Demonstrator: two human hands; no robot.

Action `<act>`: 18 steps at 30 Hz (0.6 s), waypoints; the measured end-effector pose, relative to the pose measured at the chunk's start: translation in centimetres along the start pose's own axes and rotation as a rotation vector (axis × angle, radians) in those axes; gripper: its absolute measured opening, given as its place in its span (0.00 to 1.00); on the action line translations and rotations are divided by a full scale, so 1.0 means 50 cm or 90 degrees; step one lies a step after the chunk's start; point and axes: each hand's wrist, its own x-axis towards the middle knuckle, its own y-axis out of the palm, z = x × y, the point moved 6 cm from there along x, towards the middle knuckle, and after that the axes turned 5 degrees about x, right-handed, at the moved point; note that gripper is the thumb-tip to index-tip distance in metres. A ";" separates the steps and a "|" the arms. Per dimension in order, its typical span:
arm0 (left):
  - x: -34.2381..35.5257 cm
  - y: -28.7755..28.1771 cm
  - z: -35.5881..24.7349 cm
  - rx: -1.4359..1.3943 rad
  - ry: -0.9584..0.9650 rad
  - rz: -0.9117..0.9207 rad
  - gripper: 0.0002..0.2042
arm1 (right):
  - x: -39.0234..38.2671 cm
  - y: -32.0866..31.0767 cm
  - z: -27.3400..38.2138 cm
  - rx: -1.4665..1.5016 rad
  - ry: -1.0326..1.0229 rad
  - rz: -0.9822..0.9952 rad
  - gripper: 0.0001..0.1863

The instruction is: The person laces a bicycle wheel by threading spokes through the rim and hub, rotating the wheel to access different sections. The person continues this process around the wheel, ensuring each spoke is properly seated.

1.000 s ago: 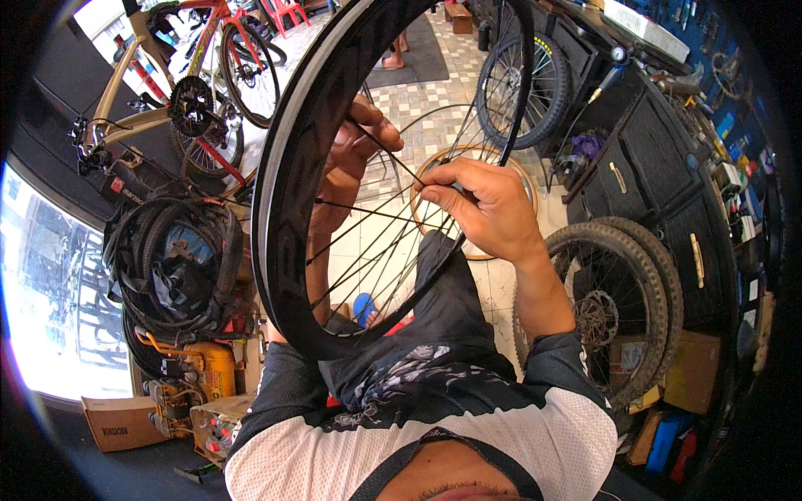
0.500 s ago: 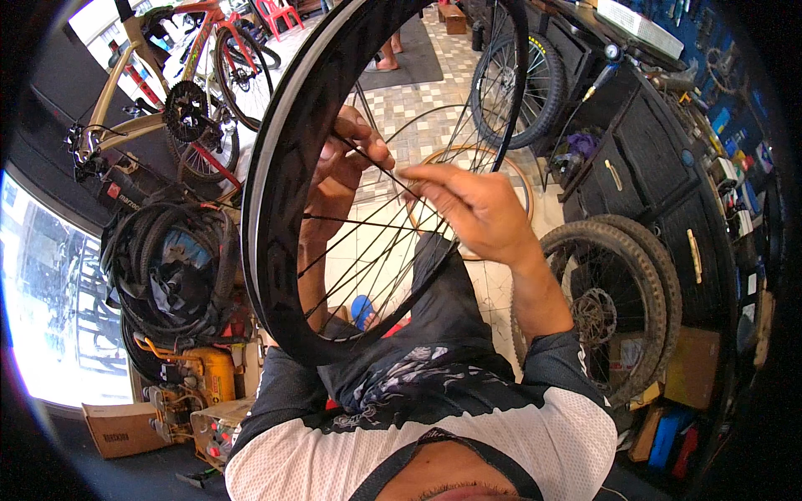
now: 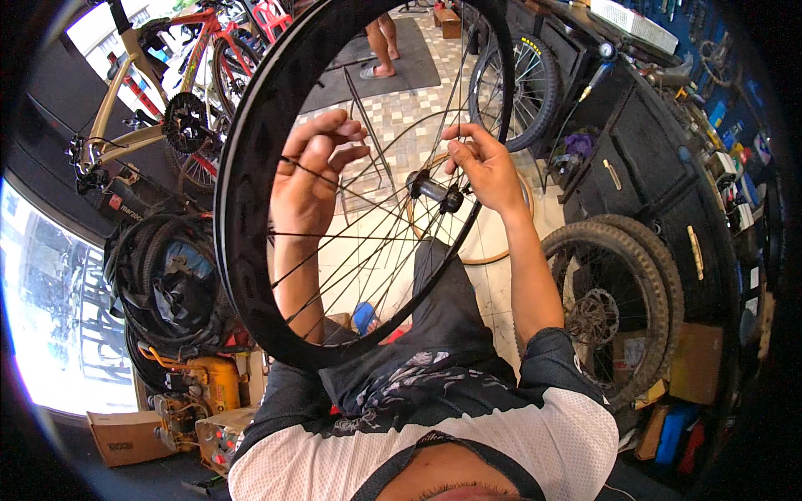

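Note:
A black bicycle wheel rim (image 3: 242, 225) without a tyre stands tilted before me, its lower edge by my lap. Thin black spokes (image 3: 355, 238) run from it to a dark hub (image 3: 434, 192) on the right. My left hand (image 3: 309, 179) is raised inside the rim on the left, fingers bent and apart, with one spoke crossing in front of it. Right of the hub, above it, my right hand (image 3: 489, 171) has thumb and curled fingers closed around a spoke close to the rim's far side. The exact contact at its fingertips is hard to see.
Two knobbly tyred wheels (image 3: 614, 309) lean at my right beside black drawers (image 3: 652, 167). Bicycles (image 3: 184, 108) stand at the far left, above a heap of black tyres (image 3: 167, 275). A yellow machine (image 3: 219, 382) sits below. Another person's legs (image 3: 382, 46) show on a dark mat.
My hands have moved apart, the left one leftward with its fingers loosened, the right one up and to the right. The rim has shifted left, and the hub now shows.

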 end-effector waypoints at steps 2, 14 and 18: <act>-0.019 -0.039 0.068 0.232 -0.083 -0.072 0.18 | -0.005 0.014 0.015 -0.016 -0.001 0.013 0.11; -0.130 -0.160 0.270 0.407 -0.268 0.150 0.09 | -0.029 0.048 0.037 -0.016 -0.022 0.024 0.11; -0.066 -0.102 0.204 0.681 -0.056 0.321 0.06 | -0.024 0.053 0.039 -0.019 -0.017 0.027 0.12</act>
